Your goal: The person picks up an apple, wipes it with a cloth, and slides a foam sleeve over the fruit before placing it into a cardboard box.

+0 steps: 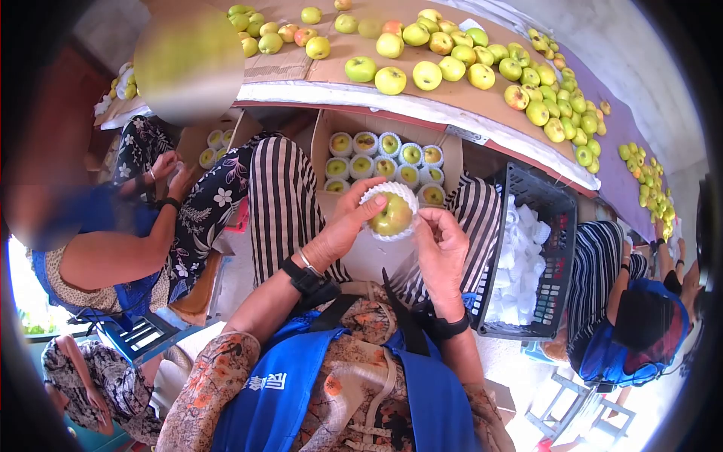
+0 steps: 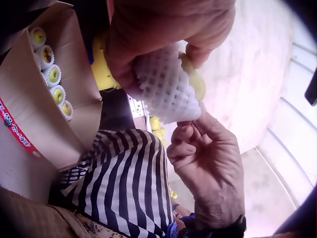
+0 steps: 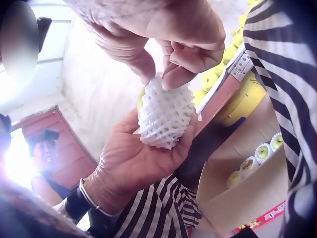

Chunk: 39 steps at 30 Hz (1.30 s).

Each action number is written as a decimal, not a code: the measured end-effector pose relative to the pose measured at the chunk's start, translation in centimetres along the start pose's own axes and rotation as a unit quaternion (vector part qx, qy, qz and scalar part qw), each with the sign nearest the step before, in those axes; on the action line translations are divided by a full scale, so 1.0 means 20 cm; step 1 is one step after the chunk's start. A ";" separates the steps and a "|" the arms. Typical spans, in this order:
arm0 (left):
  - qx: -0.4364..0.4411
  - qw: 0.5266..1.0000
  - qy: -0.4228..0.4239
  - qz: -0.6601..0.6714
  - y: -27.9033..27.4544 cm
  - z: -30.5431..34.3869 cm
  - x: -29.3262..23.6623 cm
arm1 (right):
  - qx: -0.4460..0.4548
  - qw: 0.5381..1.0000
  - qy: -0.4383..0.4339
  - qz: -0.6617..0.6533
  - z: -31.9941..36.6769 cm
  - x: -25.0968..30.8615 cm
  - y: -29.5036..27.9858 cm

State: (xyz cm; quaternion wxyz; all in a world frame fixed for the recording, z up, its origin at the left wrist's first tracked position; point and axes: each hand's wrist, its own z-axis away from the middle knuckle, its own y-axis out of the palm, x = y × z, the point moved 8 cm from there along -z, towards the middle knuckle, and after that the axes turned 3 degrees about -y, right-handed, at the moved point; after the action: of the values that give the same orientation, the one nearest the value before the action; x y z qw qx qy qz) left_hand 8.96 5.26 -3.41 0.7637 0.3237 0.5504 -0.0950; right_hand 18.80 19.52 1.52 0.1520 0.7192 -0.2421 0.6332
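A green apple sits partly inside a white foam net sleeve, held up over the person's lap. The left hand grips the sleeved apple from the side, its thumb over the fruit. With thumb and fingertips, the right hand pinches the edge of the sleeve. Seen from the right wrist, the net covers most of the fruit, and the left palm cups it from below. Green skin of the apple shows past the net's edge in the left wrist view.
Ahead, a cardboard box holds rows of sleeved apples. A black crate of white foam sleeves stands at the right. Many loose apples lie on the cardboard-covered table. Other people sit to the left and right.
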 end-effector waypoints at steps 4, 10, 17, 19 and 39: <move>-0.018 0.999 0.003 -0.038 0.00 -0.01 0.01 | -0.005 0.998 -0.063 0.026 0.00 0.09 0.03; -0.031 0.999 -0.016 -0.016 -0.04 -0.02 0.08 | 0.026 0.998 0.035 -0.052 -0.05 -0.01 0.04; -0.062 0.997 -0.037 -0.001 -0.09 0.00 0.05 | 0.056 0.964 -0.154 0.208 -0.02 0.16 0.08; -0.030 0.998 -0.050 -0.018 -0.05 0.00 0.05 | 0.122 0.939 -0.161 0.278 0.00 0.15 0.17; -0.027 0.990 -0.100 -0.096 -0.15 0.10 0.15 | 0.244 0.909 -0.117 0.318 0.14 0.11 0.40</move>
State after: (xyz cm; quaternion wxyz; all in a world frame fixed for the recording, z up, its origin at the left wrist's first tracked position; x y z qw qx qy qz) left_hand 10.18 2.38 -6.88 0.8106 0.2375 0.5022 -0.1853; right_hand 17.05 11.00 2.56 -0.2665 0.6881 -0.3119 0.5985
